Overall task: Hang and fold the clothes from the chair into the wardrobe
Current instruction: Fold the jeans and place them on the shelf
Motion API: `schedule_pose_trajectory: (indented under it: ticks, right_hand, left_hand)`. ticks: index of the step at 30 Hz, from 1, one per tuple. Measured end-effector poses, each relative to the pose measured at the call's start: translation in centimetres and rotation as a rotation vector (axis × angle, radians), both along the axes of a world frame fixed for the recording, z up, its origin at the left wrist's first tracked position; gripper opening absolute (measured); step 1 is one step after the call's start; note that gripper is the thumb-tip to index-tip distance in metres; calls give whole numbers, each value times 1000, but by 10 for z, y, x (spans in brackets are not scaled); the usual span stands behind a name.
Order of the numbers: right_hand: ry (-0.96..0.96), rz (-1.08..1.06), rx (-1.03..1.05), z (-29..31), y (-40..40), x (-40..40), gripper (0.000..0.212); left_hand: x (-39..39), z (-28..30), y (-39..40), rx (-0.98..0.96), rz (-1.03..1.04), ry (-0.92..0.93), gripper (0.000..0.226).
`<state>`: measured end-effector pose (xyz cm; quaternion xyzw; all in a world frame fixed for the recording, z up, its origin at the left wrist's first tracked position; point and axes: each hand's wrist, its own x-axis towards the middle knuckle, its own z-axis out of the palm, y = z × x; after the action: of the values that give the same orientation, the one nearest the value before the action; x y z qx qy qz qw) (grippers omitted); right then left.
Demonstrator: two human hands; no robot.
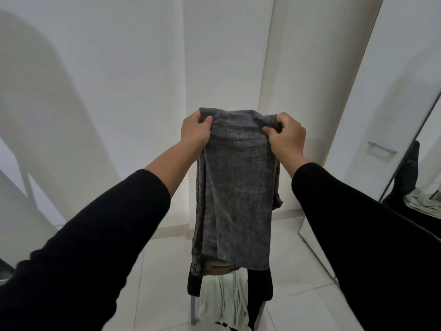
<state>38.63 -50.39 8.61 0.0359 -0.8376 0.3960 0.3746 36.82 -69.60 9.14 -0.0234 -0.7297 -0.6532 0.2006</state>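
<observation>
A: Where do we start with the grip?

B: We see the left hand (196,132) clamped on the upper left corner of the grey jeans (235,187), thumb over the front and fingers curled behind the cloth. The right hand (287,137) pinches the upper right corner, where the fabric bunches between its thumb and fingers.

A: So both grips are closed on the same garment?

B: Yes. We hold the jeans up in front of us, folded over so they hang as one long panel, with the waistband and a belt loop at the lower end.

A: And what do we see below them?

B: The chair (194,283), its dark back just under the hem of the jeans. A pale white garment (224,299) drapes over it, and a black garment (256,295) hangs beside that on the right.

A: What about the surroundings?

B: White wardrobe doors stand ahead of us; the wardrobe door (358,149) at the right carries a metal handle (381,148). A mirror (420,163) at the far right edge reflects dark and pale clothing. White floor tiles (298,306) lie beneath the chair.
</observation>
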Motion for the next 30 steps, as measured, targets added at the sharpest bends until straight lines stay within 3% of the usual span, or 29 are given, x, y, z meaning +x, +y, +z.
schedule_pose_trajectory:
  ticks: [5,8,13,17,24,30]
  right_hand:
    - [108,-14,-115,12,-1,6,25]
    - [75,-10,-139,8,0,9,30]
    - [-136,2,-196,-11,6,-5,42]
    - [-377,-61,-114,-39,14,-41,58]
    - [-783,-87,24,-145,39,-145,49]
    - [-825,-34,141,-239,61,-248,29]
  left_hand:
    - [-6,6,10,-56,157,86,25]
    - [-8,-1,10,-75,82,78,25]
    - [-23,-31,11,-156,110,-34,25]
    - [-53,-70,12,-173,122,-175,28]
    - [-126,-171,30,-239,54,-428,50]
    - [-237,-243,46,-594,-21,-503,24]
